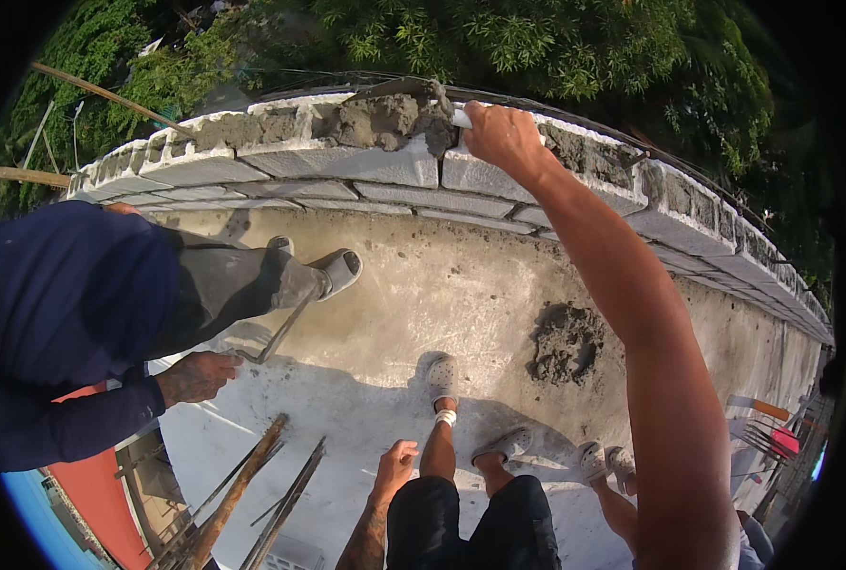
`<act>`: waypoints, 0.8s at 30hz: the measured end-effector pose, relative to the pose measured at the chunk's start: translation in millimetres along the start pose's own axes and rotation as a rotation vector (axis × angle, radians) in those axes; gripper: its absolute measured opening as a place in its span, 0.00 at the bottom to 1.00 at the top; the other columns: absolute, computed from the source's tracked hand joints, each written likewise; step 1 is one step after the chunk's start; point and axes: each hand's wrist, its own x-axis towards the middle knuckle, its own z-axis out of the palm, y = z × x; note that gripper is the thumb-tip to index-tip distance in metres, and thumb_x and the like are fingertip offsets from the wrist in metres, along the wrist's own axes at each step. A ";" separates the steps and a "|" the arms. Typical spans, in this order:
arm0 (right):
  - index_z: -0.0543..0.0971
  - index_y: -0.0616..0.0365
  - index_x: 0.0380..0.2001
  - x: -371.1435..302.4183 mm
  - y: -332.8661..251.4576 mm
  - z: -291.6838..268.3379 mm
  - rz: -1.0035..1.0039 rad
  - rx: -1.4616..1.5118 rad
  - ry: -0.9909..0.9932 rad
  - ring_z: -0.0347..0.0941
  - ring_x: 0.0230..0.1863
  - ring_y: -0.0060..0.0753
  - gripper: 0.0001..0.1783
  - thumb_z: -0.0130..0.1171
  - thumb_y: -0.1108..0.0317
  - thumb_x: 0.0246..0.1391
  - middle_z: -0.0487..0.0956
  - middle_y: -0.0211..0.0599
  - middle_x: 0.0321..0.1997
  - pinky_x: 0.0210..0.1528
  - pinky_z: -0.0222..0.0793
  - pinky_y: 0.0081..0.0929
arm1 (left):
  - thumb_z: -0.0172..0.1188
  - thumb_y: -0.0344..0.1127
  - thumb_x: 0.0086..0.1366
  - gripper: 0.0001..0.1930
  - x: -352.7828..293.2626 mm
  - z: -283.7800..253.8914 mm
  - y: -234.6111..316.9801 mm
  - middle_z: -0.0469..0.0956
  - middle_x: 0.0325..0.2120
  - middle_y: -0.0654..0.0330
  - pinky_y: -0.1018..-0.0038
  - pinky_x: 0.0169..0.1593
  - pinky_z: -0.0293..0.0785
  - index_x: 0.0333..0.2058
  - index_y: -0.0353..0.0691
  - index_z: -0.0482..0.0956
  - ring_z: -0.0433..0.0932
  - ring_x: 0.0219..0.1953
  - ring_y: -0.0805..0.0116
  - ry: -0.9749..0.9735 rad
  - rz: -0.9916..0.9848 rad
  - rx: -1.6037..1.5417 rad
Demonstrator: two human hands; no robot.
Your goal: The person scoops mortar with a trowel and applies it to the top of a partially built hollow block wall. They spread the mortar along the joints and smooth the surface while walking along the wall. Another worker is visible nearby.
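Observation:
At the top of a curved block wall (394, 169), my right hand (507, 138) is closed around the pale handle of a trowel (459, 118). The trowel's dark blade lies to the left over the wall's top, largely smeared with wet mortar (375, 122). More grey mortar hangs at the joint between two blocks beside my knuckles. My left hand (397, 467) hangs low beside my dark shorts, fingers loosely curled, with nothing visible in it.
A co-worker in dark blue (81, 285) stands at left, holding a bent metal tool (278, 334). A mortar heap (566, 342) lies on the floor. Rusty bars (242, 489) rise at lower left. Another person's feet (605, 462) and an orange-handled tool (760, 408) are at right.

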 end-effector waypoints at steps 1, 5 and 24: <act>0.78 0.62 0.38 -15.7 7.5 -1.1 0.072 -0.029 0.021 0.81 0.28 0.53 0.15 0.50 0.62 0.57 0.81 0.54 0.27 0.32 0.79 0.44 | 0.55 0.24 0.63 0.12 -3.1 -3.2 -1.6 0.84 0.34 0.53 0.68 0.40 0.78 0.46 0.37 0.74 0.84 0.37 0.58 0.001 -0.010 -0.037; 0.76 0.61 0.40 -124.0 56.7 -29.3 0.292 0.142 0.071 0.81 0.28 0.52 0.13 0.55 0.64 0.56 0.81 0.52 0.26 0.33 0.77 0.46 | 0.52 0.20 0.63 0.13 -4.5 -10.4 -2.1 0.83 0.35 0.52 0.71 0.42 0.77 0.47 0.34 0.74 0.83 0.38 0.63 -0.019 -0.009 0.053; 0.79 0.64 0.37 -841.1 216.7 362.6 1.697 0.402 -0.329 0.79 0.43 0.58 0.19 0.58 0.58 0.51 0.81 0.59 0.37 0.44 0.74 0.47 | 0.53 0.25 0.58 0.16 74.4 298.8 -24.6 0.81 0.38 0.51 0.63 0.44 0.76 0.46 0.37 0.74 0.81 0.41 0.53 -0.828 0.021 0.560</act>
